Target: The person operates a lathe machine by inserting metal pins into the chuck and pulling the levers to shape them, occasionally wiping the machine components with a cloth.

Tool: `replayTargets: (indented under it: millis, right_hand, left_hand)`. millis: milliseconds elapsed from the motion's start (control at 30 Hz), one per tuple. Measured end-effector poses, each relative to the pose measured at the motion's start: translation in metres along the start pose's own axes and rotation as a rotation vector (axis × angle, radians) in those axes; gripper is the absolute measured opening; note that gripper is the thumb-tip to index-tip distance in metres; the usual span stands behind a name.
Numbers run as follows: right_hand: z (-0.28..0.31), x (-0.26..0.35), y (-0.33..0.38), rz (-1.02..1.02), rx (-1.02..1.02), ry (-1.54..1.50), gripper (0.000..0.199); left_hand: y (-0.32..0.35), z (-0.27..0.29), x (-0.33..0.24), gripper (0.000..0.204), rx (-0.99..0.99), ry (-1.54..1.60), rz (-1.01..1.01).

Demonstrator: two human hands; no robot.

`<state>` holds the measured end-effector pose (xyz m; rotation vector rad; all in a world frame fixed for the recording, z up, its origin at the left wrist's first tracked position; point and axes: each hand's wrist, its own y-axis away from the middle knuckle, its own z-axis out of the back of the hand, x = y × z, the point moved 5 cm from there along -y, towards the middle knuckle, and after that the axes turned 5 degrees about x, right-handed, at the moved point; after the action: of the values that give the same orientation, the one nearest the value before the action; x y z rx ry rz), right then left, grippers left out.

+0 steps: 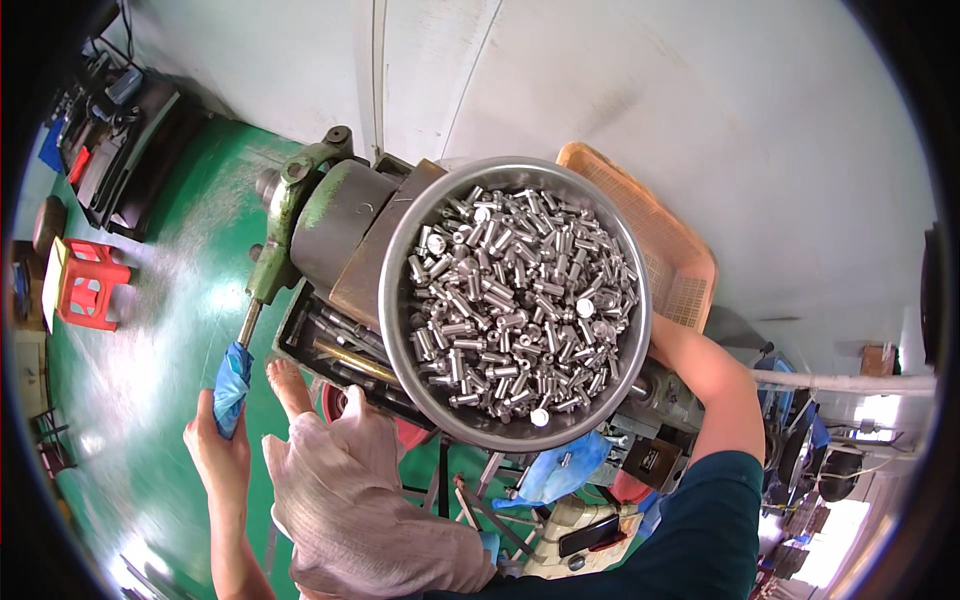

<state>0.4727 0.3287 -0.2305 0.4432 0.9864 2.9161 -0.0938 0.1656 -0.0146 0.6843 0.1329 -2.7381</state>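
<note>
steel bowl (400, 300) heaped with shiny cylinders (515, 300) | left hand (215, 440) grips blue-wrapped lever (232, 385) | right hand hidden, cannot tell

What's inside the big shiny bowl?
The bowl is heaped with small shiny metal cylinders. They cover its bottom, so anything beneath them is hidden.

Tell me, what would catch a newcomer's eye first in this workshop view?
A big steel bowl heaped with small shiny metal cylinders fills the middle, in front of a green machine. At lower left the left hand grips the machine's blue-wrapped lever; the right hand is hidden behind the bowl.
</note>
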Motion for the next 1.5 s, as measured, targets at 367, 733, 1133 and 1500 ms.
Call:
replayTargets:
  millis: [367, 733, 1133, 1500]
  right_hand:
    - [0.060, 0.046, 0.048, -0.085, 0.048, -0.528, 0.005]
    - [0.106, 0.172, 0.242, 0.683, 0.397, -1.531, 0.011]
    - [0.070, 0.194, 0.319, 0.820, 0.375, -1.597, 0.010]
    - [0.058, 0.178, 0.321, 0.623, 0.139, -1.507, 0.007]
  left_hand:
    - [0.001, 0.002, 0.003, 0.017, -0.005, -0.039, -0.054]
    - [0.005, -0.001, 0.013, 0.022, -0.100, -0.093, -0.171]
    - [0.005, -0.003, 0.011, 0.029, -0.031, -0.061, -0.145]
    - [0.003, -0.005, 0.024, 0.031, -0.062, -0.135, -0.146]
